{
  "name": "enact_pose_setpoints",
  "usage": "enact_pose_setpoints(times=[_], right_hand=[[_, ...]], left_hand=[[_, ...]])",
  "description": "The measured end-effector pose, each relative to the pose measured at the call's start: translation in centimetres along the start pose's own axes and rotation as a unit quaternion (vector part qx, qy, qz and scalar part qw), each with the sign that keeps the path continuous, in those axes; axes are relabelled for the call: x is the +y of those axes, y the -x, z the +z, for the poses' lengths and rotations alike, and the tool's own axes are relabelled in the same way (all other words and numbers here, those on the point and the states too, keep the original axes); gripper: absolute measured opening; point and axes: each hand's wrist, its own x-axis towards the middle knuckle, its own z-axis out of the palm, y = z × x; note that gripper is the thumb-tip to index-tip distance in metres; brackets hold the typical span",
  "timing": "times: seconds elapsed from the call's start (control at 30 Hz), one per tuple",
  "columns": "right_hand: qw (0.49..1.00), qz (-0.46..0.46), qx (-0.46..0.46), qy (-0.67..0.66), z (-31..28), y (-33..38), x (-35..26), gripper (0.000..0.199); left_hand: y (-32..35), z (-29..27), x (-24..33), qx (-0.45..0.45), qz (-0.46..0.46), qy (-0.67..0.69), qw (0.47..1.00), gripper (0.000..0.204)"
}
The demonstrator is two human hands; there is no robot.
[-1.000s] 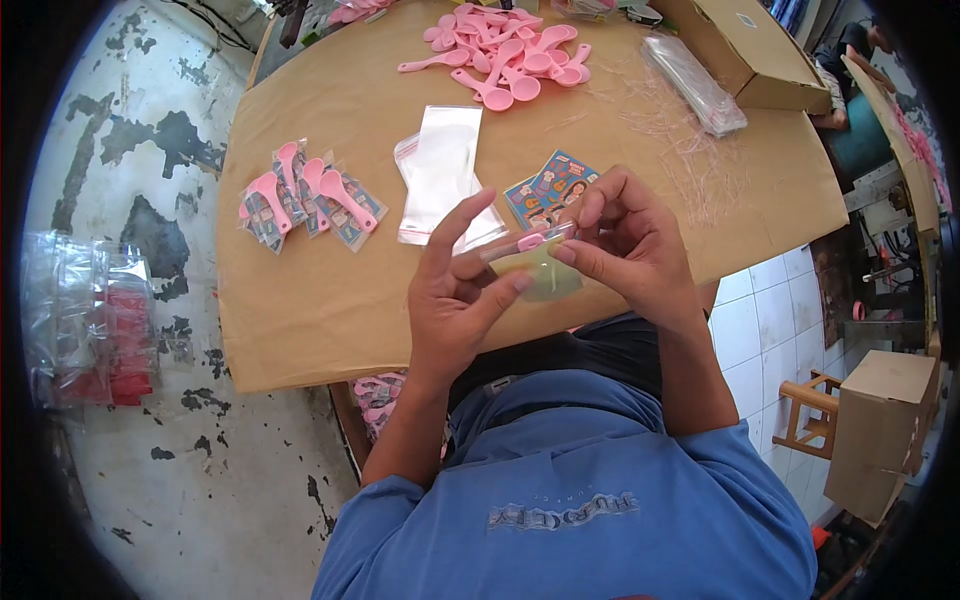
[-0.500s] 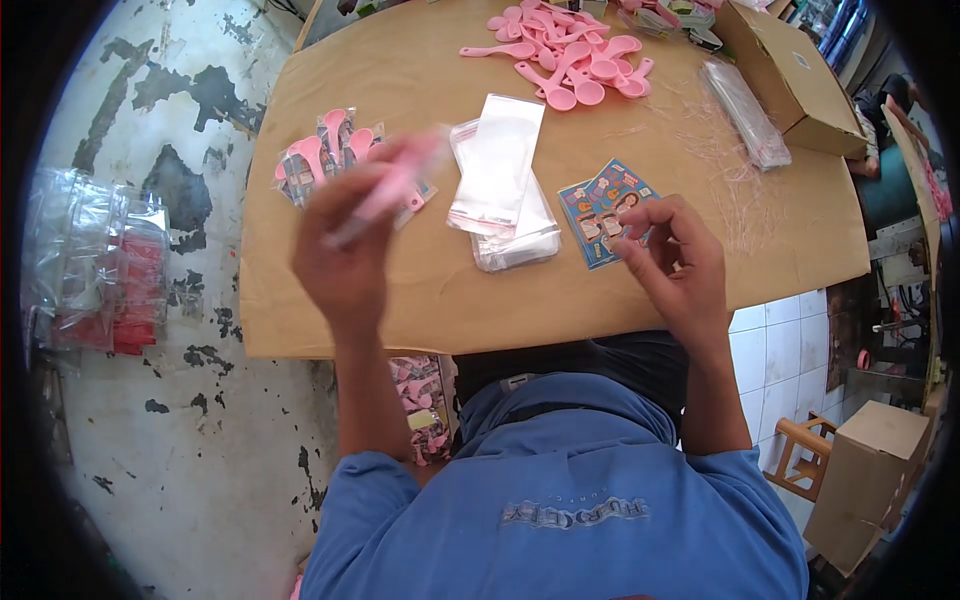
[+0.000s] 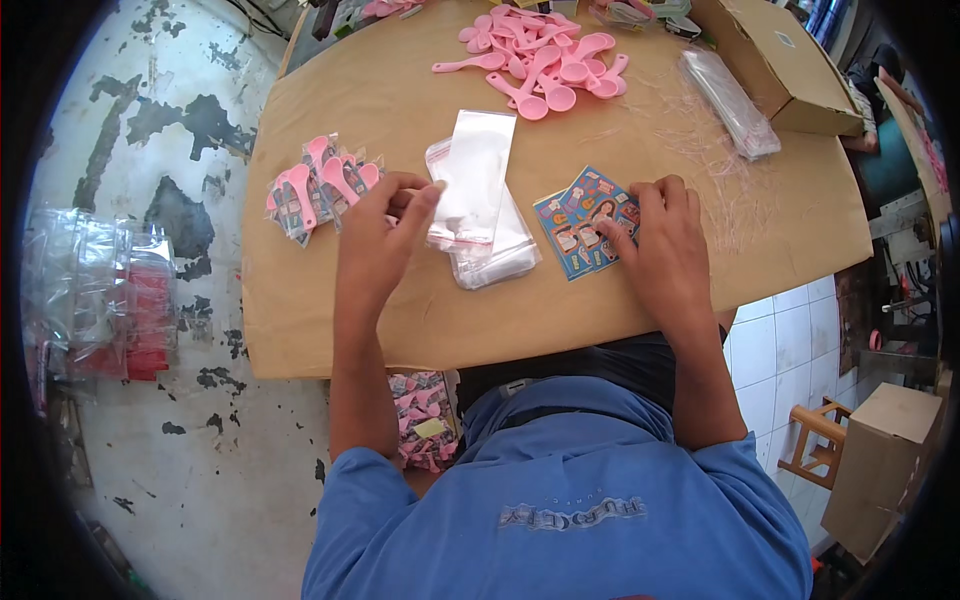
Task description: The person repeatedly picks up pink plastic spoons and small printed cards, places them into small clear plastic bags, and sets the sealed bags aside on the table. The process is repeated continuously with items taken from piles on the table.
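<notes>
My left hand point(image 3: 380, 235) reaches across the brown table point(image 3: 640, 300) and pinches the edge of the top clear plastic bag point(image 3: 472, 180), which lies on a stack of clear bags point(image 3: 495, 250). My right hand point(image 3: 660, 250) rests fingers down on a small fan of blue printed cards point(image 3: 580, 225). Left of my left hand sits a pile of bagged pink spoons point(image 3: 320, 185). Loose pink spoons point(image 3: 545, 62) lie heaped at the far side of the table.
A cardboard box point(image 3: 775, 62) and a long bundle of clear bags point(image 3: 728, 100) lie at the far right. Plastic packs with red contents point(image 3: 100, 300) sit on the floor to the left. More pink packs point(image 3: 425, 420) lie under the table. A wooden stool point(image 3: 815, 445) and another box point(image 3: 880, 480) stand right.
My left hand put a bagged spoon on the left pile, then came back to the clear bag stack. My right hand went down from mid-air onto the printed cards.
</notes>
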Motion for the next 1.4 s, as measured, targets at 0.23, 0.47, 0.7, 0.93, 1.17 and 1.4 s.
enact_pose_setpoints(times=[0.23, 0.47, 0.7, 0.93, 1.17, 1.4], right_hand=[[0.998, -0.011, -0.042, -0.055, -0.3, 0.7, 0.6, 0.042], [0.978, 0.024, -0.105, -0.177, -1.1, -0.5, 1.5, 0.044], [0.977, -0.001, -0.034, -0.211, 0.3, -0.7, 2.9, 0.033], [0.924, 0.035, -0.016, -0.381, -1.0, -0.2, 1.0, 0.021], [0.815, 0.045, -0.15, -0.558, -1.3, 2.0, -1.6, 0.023], [0.802, 0.066, -0.171, -0.569, -0.8, 2.6, -2.7, 0.021]], left_hand=[[-1.6, 0.7, -1.5, -0.093, -0.053, -0.023, 0.994, 0.022], [-1.1, 0.0, -2.3, -0.057, -0.023, 0.026, 0.998, 0.023], [-0.1, 0.1, -2.4, 0.018, -0.007, 0.005, 1.0, 0.019], [1.0, 0.1, -3.2, -0.02, -0.022, 0.41, 0.912, 0.018], [3.8, 3.6, 1.3, -0.026, -0.047, 0.561, 0.826, 0.03], [4.7, 7.1, 3.8, -0.004, -0.044, 0.626, 0.779, 0.033]])
